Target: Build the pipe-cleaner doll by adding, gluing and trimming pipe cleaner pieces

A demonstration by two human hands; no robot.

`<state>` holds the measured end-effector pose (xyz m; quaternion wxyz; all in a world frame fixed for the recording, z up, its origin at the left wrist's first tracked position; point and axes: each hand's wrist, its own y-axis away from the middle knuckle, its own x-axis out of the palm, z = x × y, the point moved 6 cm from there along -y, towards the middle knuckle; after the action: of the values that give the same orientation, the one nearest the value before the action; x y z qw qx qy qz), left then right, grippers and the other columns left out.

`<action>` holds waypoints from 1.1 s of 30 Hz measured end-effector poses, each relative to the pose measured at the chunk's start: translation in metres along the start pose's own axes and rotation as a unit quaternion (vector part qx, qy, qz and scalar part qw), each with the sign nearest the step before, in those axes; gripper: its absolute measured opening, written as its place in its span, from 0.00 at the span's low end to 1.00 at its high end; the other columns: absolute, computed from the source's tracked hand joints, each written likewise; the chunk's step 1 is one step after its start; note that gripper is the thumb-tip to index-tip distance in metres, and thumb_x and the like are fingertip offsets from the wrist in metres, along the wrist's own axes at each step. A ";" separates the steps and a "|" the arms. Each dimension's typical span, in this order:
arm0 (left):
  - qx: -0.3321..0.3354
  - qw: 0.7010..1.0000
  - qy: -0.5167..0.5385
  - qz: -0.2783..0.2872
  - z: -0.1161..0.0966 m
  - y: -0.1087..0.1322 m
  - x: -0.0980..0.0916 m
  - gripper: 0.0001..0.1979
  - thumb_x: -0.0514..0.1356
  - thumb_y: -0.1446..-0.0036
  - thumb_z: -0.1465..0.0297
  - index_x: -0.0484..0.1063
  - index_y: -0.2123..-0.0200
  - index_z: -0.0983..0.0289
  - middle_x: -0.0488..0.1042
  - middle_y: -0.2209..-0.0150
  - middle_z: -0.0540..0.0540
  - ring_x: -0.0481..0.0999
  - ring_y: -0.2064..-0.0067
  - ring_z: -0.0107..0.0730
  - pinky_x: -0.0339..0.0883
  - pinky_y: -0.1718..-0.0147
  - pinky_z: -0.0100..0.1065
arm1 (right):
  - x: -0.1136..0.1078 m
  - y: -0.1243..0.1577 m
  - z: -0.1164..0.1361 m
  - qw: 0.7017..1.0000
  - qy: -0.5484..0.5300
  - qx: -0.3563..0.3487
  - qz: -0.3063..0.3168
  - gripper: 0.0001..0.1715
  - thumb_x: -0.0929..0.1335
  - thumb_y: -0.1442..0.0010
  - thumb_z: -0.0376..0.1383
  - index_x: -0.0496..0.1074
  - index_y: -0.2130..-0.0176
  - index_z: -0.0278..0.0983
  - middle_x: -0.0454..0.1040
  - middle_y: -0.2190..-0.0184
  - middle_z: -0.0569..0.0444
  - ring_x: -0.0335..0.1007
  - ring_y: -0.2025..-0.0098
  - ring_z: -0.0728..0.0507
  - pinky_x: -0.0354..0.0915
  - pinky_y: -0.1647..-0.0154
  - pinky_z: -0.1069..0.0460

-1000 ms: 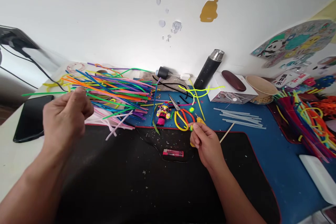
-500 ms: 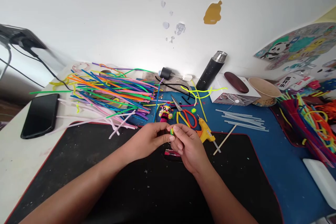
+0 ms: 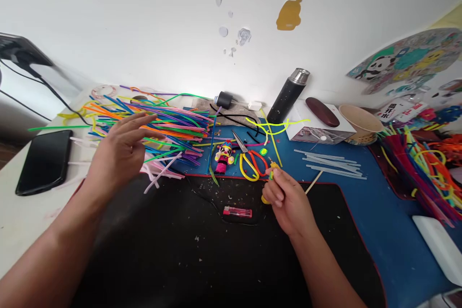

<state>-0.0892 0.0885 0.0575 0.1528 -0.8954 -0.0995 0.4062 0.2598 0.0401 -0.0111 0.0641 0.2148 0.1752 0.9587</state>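
My left hand [image 3: 121, 156] hovers over the left side of a pile of colourful pipe cleaners [image 3: 173, 127]. Its fingers are stretched out and apart, and nothing shows in them. My right hand [image 3: 288, 197] pinches a small green and yellow piece [image 3: 272, 174], mostly covered by the fingers. Behind that hand lies a yellow glue gun [image 3: 266, 199], largely hidden. Left of it are scissors [image 3: 249, 166] with red and yellow handles. A small pipe-cleaner doll [image 3: 224, 156] with a pink lower part is beside the scissors.
A pink lighter [image 3: 237, 211] lies on the black mat [image 3: 180, 260]. Glue sticks [image 3: 332, 163] are on the right, before a white box [image 3: 317, 130]. A black flask [image 3: 288, 96] leans near the wall. At far left is a phone [image 3: 45, 162]; bundled pipe cleaners [image 3: 411, 168] sit far right.
My hands have parted. The left moved left, opening over the pipe-cleaner pile; the right moved right, keeping the green and yellow piece. The doll and lighter are now uncovered.
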 end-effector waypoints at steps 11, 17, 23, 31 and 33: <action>-0.009 0.982 0.031 0.187 -0.030 0.031 0.064 0.18 0.55 0.31 0.54 0.73 0.68 0.59 0.77 0.72 0.50 0.74 0.71 0.36 0.65 0.70 0.35 | 0.024 0.006 -0.026 0.997 0.064 0.010 0.051 0.21 0.78 0.40 0.51 0.79 0.64 0.36 0.57 0.85 0.66 0.49 0.83 0.54 0.46 0.79 0.54; 0.101 0.974 0.087 0.186 -0.052 0.043 0.083 0.22 0.54 0.31 0.68 0.75 0.38 0.57 0.76 0.37 0.61 0.75 0.37 0.49 0.69 0.41 0.47 | 0.038 0.002 -0.026 0.995 0.064 0.004 0.070 0.19 0.77 0.39 0.50 0.79 0.64 0.36 0.57 0.85 0.66 0.48 0.83 0.54 0.44 0.79 0.54; -0.091 0.927 0.227 0.286 -0.055 0.059 0.100 0.19 0.57 0.31 0.53 0.78 0.64 0.61 0.76 0.75 0.49 0.75 0.75 0.33 0.69 0.72 0.33 | 0.042 0.003 -0.026 0.992 0.089 -0.008 0.092 0.17 0.76 0.36 0.48 0.80 0.63 0.36 0.58 0.85 0.65 0.49 0.83 0.53 0.44 0.79 0.53; -0.159 0.835 0.400 0.342 -0.081 0.077 0.130 0.20 0.64 0.36 0.51 0.80 0.62 0.63 0.79 0.68 0.52 0.72 0.71 0.30 0.66 0.73 0.30 | 0.052 0.005 -0.031 0.984 0.136 -0.028 0.108 0.17 0.73 0.33 0.48 0.81 0.60 0.36 0.60 0.84 0.65 0.51 0.82 0.53 0.49 0.79 0.54; -0.163 0.838 0.406 0.326 -0.081 0.076 0.129 0.20 0.63 0.35 0.52 0.80 0.66 0.64 0.79 0.70 0.52 0.70 0.74 0.28 0.65 0.73 0.30 | 0.053 0.006 -0.032 0.983 0.145 -0.032 0.112 0.17 0.73 0.33 0.48 0.82 0.58 0.36 0.61 0.85 0.65 0.52 0.82 0.52 0.50 0.79 0.54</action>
<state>0.0602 0.0413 -0.0089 -0.1104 -0.9726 0.2045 0.0109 0.1976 0.0354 -0.0154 -0.0626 0.0893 0.1271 0.9859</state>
